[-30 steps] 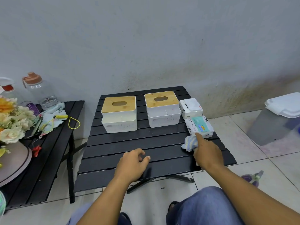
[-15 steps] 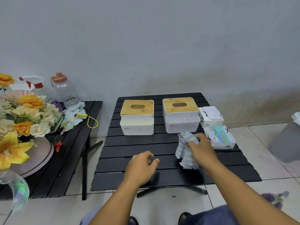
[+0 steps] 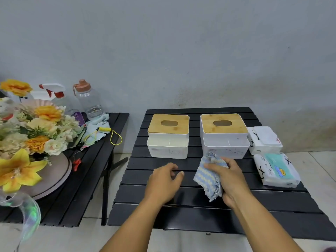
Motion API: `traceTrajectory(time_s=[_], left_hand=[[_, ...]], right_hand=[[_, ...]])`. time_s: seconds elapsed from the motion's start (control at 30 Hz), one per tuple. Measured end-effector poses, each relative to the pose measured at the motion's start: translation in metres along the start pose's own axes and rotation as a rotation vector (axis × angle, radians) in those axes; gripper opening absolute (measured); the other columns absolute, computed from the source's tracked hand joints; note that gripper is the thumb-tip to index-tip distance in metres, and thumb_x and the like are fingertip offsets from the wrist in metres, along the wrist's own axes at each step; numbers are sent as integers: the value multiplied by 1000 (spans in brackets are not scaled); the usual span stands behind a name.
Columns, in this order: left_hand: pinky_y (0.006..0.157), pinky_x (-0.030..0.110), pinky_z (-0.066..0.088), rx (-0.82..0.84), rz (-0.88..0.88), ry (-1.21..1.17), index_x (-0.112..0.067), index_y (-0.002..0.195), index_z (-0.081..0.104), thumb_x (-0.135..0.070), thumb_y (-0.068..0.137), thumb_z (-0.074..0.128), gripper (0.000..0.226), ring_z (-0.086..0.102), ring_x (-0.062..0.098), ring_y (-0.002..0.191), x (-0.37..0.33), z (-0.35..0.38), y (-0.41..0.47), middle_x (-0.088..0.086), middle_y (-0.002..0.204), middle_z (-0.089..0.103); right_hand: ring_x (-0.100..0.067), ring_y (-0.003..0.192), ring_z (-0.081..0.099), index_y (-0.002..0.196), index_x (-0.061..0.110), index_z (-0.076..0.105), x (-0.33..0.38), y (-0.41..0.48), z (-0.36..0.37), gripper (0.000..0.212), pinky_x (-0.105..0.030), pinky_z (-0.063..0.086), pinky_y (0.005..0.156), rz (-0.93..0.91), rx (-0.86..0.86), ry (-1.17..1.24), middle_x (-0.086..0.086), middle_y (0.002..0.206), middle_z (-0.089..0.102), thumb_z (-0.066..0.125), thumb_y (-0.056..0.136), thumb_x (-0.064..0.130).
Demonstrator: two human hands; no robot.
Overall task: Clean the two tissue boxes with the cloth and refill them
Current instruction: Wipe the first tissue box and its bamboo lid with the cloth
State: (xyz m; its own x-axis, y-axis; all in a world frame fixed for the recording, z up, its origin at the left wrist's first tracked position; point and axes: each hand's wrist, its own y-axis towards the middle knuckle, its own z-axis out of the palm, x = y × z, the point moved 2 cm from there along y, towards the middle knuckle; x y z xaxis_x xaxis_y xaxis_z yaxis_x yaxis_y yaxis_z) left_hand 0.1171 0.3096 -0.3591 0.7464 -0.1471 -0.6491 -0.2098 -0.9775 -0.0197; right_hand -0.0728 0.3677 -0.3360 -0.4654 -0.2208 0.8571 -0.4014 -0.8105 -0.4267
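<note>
My right hand grips the cloth, right box dead ahead just beyond it; left hand empty, fingers loosely curled.

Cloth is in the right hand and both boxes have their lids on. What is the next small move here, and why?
Probably carry the cloth forward onto the right tissue box. The right hand grips the cloth just in front of that box, whose white front shows faint marks. The left hand holds nothing, so it looks free to steady the box.
</note>
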Motion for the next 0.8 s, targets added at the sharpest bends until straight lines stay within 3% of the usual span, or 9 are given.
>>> traceTrajectory(time_s=[0.07,0.17,0.23,0.33,0.43,0.63,0.8], left_hand=[[87,31,52,-63,9,18,-26,124,68,-48,96,63,36,65,15,97,-3,-6,11,-10,100,68],[92,38,53,-150,69,94,-25,136,61,-43,98,60,42,65,23,111,-15,-18,27,-4,126,66],[96,42,51,-150,110,187,-24,145,53,-41,100,59,48,61,27,121,-22,-25,38,-3,145,55],[98,45,51,-86,98,330,-24,151,44,-40,101,58,55,56,31,129,-27,-30,53,-1,155,44],[99,45,50,0,41,418,-21,151,43,-41,102,56,54,55,32,130,-25,-32,64,2,153,45],[86,43,52,60,5,455,-14,124,59,-34,105,52,29,62,34,110,-15,-27,77,9,122,61],[79,40,46,31,39,466,-14,117,60,-35,105,52,25,63,36,106,-14,-23,67,7,114,62]], right_hand=[[-27,70,73,114,10,61,2,0,-1,34,-32,56,54,-5,-19,-23,-16,95,73,73,83,1],[-25,67,73,106,11,68,7,-3,-1,13,-30,55,55,-4,-1,-22,-11,87,76,62,96,16],[-24,72,75,100,12,71,9,-4,-1,21,-34,57,64,-8,-2,-27,-8,86,77,58,99,29],[-25,79,75,99,13,71,10,-6,-3,30,-42,57,79,7,-33,-47,-8,88,78,55,100,38],[-27,82,75,101,14,71,13,-9,-6,33,-42,57,79,27,-53,-33,-7,87,78,52,100,41],[-26,71,73,94,14,71,15,-13,-8,31,-36,56,67,29,-21,-4,-8,83,77,55,98,39],[-32,76,75,99,11,70,14,-11,-10,16,-42,60,67,-14,-50,-41,-13,91,76,75,85,17]])
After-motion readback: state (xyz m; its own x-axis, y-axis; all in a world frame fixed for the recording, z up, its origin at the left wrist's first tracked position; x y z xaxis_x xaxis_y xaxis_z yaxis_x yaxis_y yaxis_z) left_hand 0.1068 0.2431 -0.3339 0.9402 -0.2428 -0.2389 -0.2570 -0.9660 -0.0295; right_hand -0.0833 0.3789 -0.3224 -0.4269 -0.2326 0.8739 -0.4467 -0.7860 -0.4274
